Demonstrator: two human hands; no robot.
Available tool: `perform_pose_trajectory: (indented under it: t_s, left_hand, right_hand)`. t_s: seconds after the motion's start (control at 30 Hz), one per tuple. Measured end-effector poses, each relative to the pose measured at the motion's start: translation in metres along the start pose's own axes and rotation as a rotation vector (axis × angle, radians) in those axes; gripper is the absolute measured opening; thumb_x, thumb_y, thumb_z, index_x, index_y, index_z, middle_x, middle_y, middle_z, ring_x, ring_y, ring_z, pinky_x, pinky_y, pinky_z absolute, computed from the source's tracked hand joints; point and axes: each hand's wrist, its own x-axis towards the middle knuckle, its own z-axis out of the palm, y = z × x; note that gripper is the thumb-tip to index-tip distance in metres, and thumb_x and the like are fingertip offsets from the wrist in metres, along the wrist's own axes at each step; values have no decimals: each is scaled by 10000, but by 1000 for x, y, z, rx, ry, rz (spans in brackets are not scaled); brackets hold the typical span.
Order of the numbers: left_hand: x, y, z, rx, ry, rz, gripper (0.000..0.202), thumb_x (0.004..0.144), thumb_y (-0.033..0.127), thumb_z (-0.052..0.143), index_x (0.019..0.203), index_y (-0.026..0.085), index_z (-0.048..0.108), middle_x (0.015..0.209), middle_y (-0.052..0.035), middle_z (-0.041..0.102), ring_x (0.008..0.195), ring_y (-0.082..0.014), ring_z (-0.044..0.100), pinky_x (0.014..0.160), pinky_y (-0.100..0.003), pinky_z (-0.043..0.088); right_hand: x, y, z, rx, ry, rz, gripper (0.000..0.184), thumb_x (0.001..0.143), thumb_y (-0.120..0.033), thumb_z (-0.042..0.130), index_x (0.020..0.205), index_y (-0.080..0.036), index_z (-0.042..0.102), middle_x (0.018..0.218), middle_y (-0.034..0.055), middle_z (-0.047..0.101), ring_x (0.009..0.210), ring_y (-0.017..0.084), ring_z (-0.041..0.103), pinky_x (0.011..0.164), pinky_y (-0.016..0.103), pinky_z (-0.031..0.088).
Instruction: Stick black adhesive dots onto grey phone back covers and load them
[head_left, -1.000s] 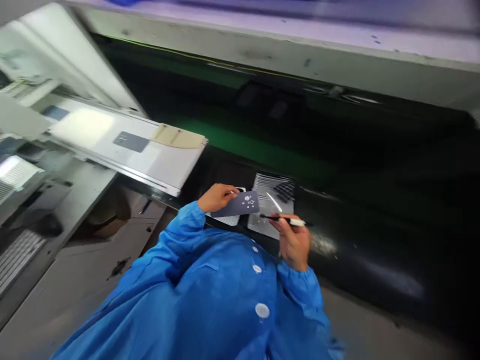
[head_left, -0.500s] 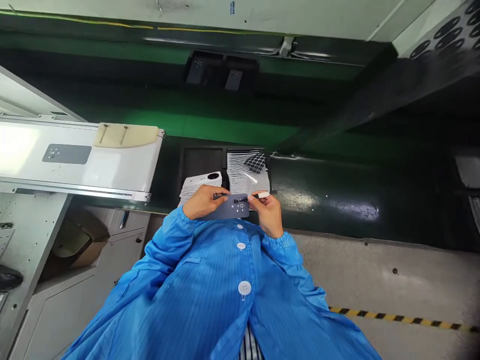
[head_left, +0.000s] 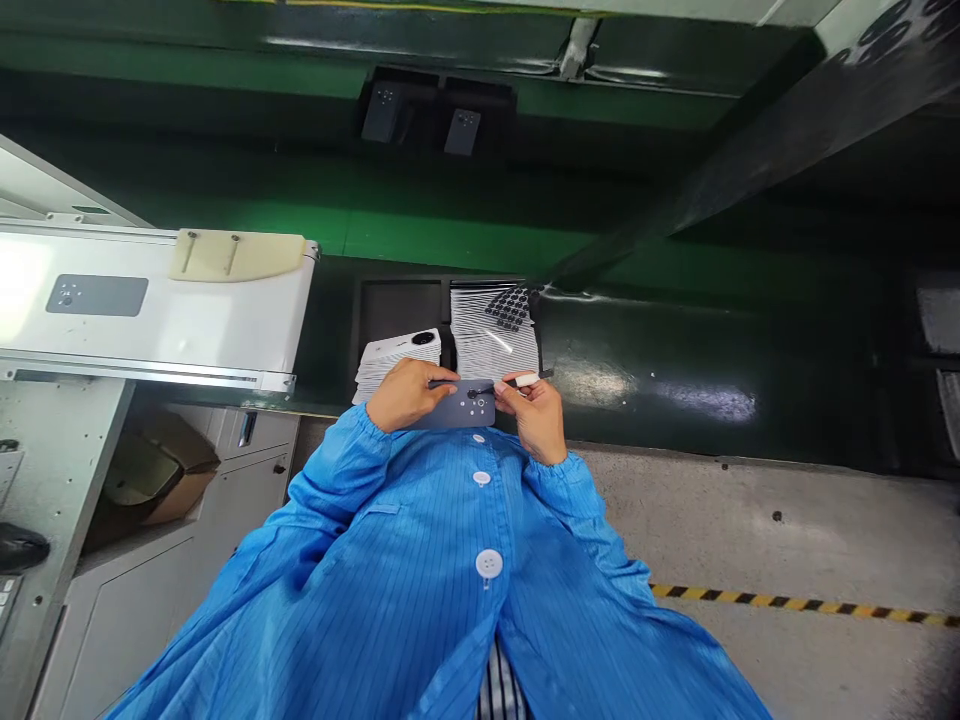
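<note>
My left hand (head_left: 409,393) is closed on a flat grey phone back panel (head_left: 442,412), held in front of my chest. The panel has a group of small round holes near its right end. Between the thumb and fingers of my right hand (head_left: 538,422) is a slim pen-like tool with a white sleeve (head_left: 527,380). Its dark tip reaches over the panel, by a small dark round spot near the holes. Whether the tip touches the panel, I cannot tell.
Behind my hands lie a fanned white stack (head_left: 397,350) with a black oval on top and a layered striped stack (head_left: 491,340) bearing black round pieces. A white conveyor (head_left: 225,325) on the left carries another grey panel (head_left: 97,295). Dark trays (head_left: 480,95) stand farther back.
My view has tilted slightly downward. The grey panel on the conveyor has shifted left. Both hands keep their holds, with the tool's tip still over the held panel.
</note>
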Motion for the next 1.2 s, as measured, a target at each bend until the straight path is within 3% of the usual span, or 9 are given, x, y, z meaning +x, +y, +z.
perform_pose_trajectory:
  t_s: [0.83, 1.2]
  left_hand:
    - [-1, 1, 3, -6, 15, -74, 225, 872, 305, 661, 1031, 250, 811, 1040, -38, 783, 991, -279, 724, 901, -367, 543]
    - [-3, 9, -1, 9, 0, -101, 228, 891, 276, 649, 1058, 243, 800, 1034, -29, 785, 983, -238, 725, 909, -334, 534]
  right_hand:
    - [1, 8, 2, 27, 35, -19, 385, 609, -430, 895, 832, -184, 702, 697, -14, 667, 664, 149, 651, 681, 314, 589]
    - [3, 14, 1, 15, 20, -55, 347, 642, -419, 880, 839, -196, 702, 709, -21, 665, 638, 134, 636, 648, 292, 577]
